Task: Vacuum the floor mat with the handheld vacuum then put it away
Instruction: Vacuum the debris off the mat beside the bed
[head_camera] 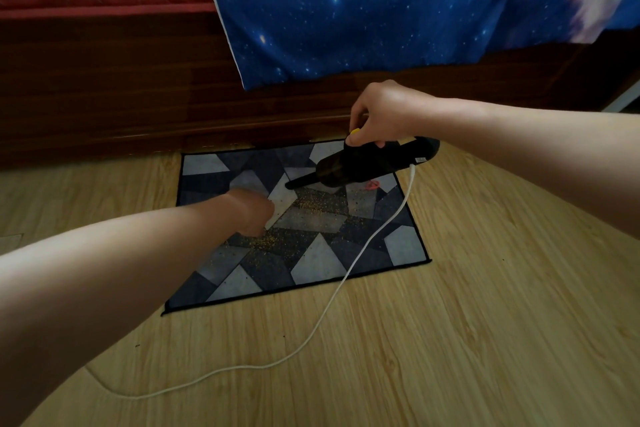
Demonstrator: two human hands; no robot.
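Vacuum above mat, crumbs on mat, bed frame behind mat

Your left hand blurred, finger pose unreadable, label on the vacuum too small to read, white cord hidden behind your forearm at 7 o'clock.

One cam, head-worn, wide-angle, 1st-person view. Faces fwd & down at the floor. The mat sits mid-frame, close, w/in arm's reach. Top of frame takes in the bed frame & blue sheet just beyond.
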